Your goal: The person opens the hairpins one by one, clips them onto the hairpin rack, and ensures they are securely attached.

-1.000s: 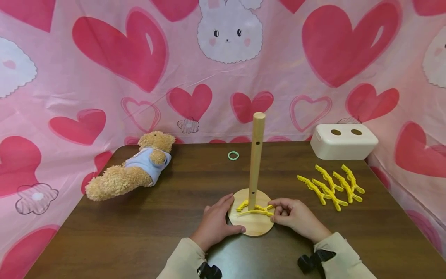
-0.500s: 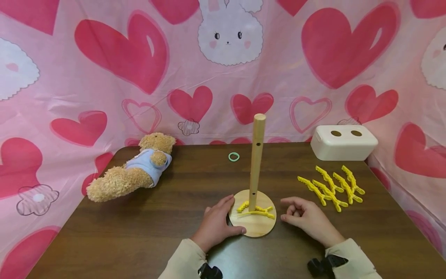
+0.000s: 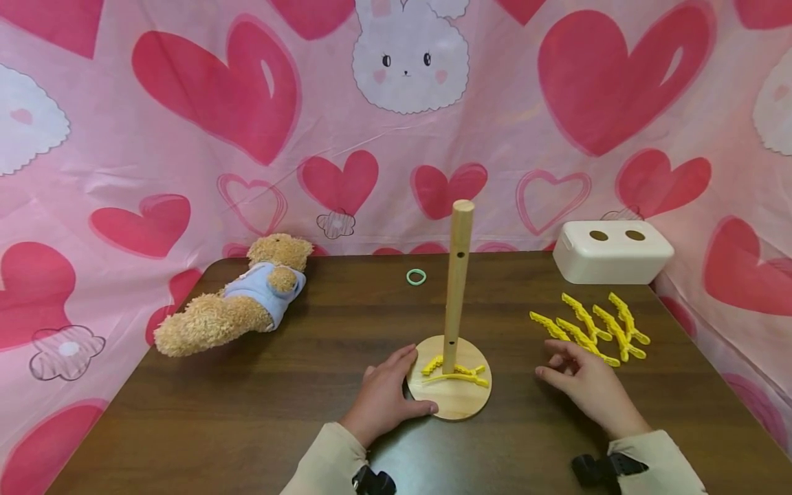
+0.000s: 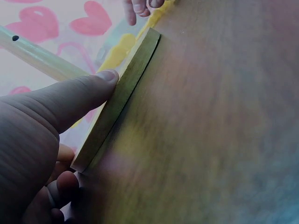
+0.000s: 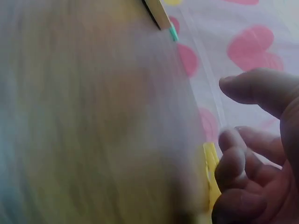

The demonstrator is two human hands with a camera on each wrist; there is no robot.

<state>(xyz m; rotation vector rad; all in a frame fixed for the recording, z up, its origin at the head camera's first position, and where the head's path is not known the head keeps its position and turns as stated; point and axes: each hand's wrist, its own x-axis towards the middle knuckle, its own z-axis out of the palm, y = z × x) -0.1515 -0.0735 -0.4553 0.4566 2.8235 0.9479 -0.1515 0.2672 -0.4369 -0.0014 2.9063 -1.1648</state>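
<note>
A round wooden base (image 3: pixel 454 407) carries an upright wooden post (image 3: pixel 456 289) with small dark holes. My left hand (image 3: pixel 391 395) holds the base's left edge, the thumb in front and the fingers around the far side; the left wrist view shows the thumb (image 4: pixel 96 86) against the rim. Yellow hair clips (image 3: pixel 460 378) lie on the base around the foot of the post. To the right, my right hand (image 3: pixel 588 385) hovers with loosely bent fingers, holding nothing. Just beyond it are several more yellow hair clips (image 3: pixel 621 333), one partly hidden by the hand.
A teddy bear (image 3: pixel 260 295) in a blue shirt lies at the table's left. Behind the post is a green ring (image 3: pixel 416 277). At the back right stands a white box (image 3: pixel 609 265) with two round holes, near the pink patterned cloth (image 3: pixel 396 172).
My right hand has left the hair clip on the base and moved right, toward the clips on the table. The left hand stays on the base.
</note>
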